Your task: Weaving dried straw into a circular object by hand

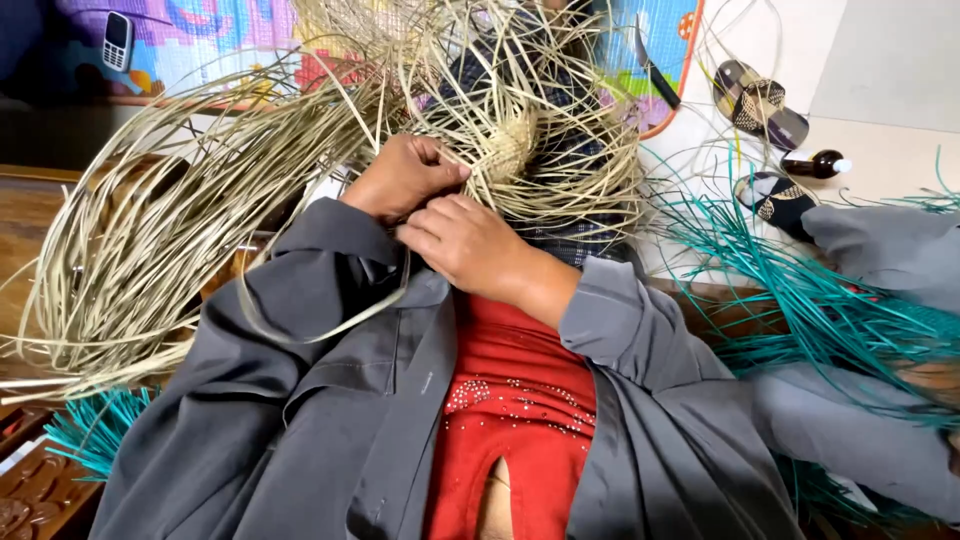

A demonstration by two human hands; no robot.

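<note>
Straw strands (130, 250) fan out pale and loose at our left. Our left hand (405, 178) pinches strands beside the tight woven knot (505, 150) at centre, and our right hand (468, 243) pinches strands just below. Teal strands (800, 290) crowd the right; little free room remains.

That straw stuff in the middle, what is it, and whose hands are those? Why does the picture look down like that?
The camera sits on a person's head, so you look down their grey jacket at their own hands. The left hand and right hand pinch pale straw strips at a small woven piece, where the strips cross. Loose strips fan out everywhere. Teal strips lie to the right. Farther off are sandals, a small brown bottle and a phone on a colourful mat.
</note>
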